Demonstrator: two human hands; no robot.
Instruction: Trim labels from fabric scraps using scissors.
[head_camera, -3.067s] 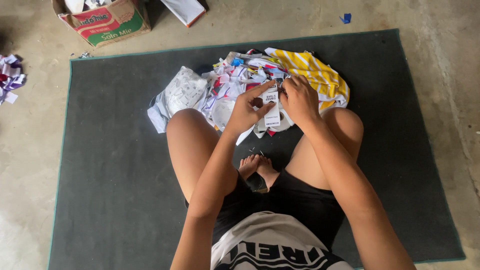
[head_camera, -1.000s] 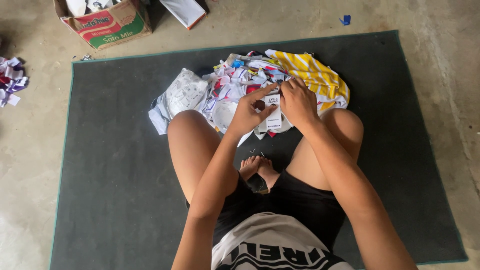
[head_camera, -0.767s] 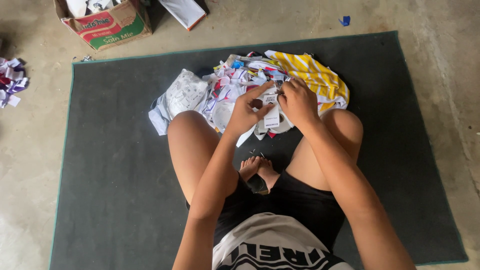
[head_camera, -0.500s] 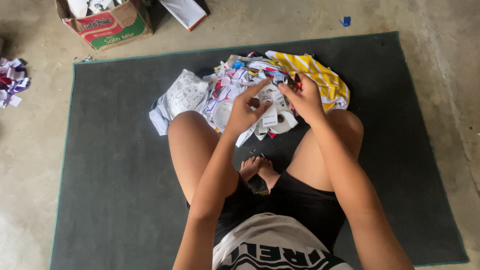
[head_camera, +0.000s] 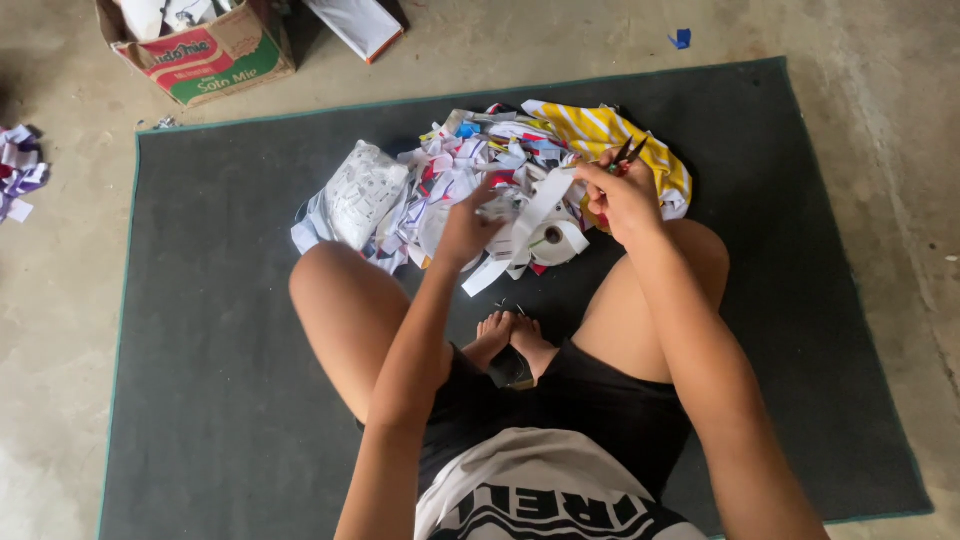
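I sit cross-legged on a dark grey mat (head_camera: 200, 330) with a pile of cut paper scraps (head_camera: 450, 180) in front of my knees. My left hand (head_camera: 468, 225) is closed over a long white paper strip (head_camera: 530, 215) that slants across the pile. A small white roll (head_camera: 556, 240) lies just to its right. My right hand (head_camera: 625, 200) grips small scissors (head_camera: 628, 155) with red and black handles, blades pointing up and away. A yellow striped piece (head_camera: 610, 135) lies under that hand.
A cardboard box (head_camera: 205, 50) with papers stands on the concrete floor at the far left. A flat booklet (head_camera: 355, 22) lies beside it. Purple and white scraps (head_camera: 18, 180) sit at the left edge, and a blue scrap (head_camera: 681, 39) lies beyond the mat.
My right hand has lifted up and to the right with the scissors, away from my left hand. The white strip now stretches out between the two hands.
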